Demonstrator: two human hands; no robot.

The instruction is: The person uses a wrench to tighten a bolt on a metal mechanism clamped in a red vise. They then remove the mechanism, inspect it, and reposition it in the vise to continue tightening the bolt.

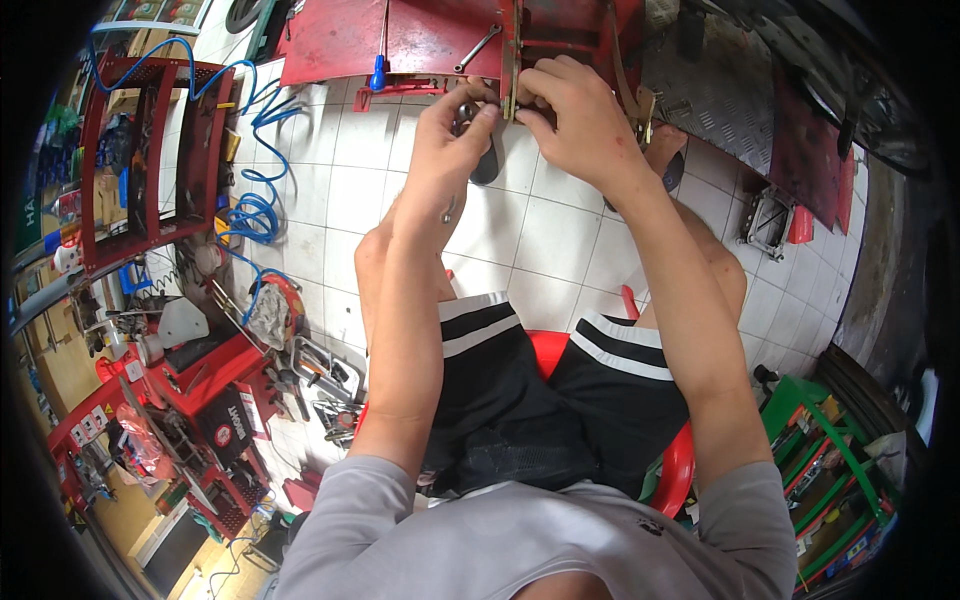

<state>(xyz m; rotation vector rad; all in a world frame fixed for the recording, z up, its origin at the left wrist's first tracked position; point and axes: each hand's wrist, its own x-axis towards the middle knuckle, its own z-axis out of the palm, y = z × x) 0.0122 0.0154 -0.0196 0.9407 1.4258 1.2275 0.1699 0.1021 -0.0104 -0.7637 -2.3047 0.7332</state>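
Observation:
My left hand is closed around a metal tool with a dark rounded head; its exact kind is not clear. A shiny metal end shows beside that wrist. Just right of it, an upright, brass-coloured metal strip stands at the edge of the red lift platform. My right hand has its fingers curled against this strip, pinching at its near end; what lies between the fingertips is hidden. On the platform rest a combination wrench and a blue-handled screwdriver.
I sit on a red plastic stool over white floor tiles. A coiled blue air hose and a red rack are at left, above a red tool bench. A green tool rack stands at right, below a metal bracket.

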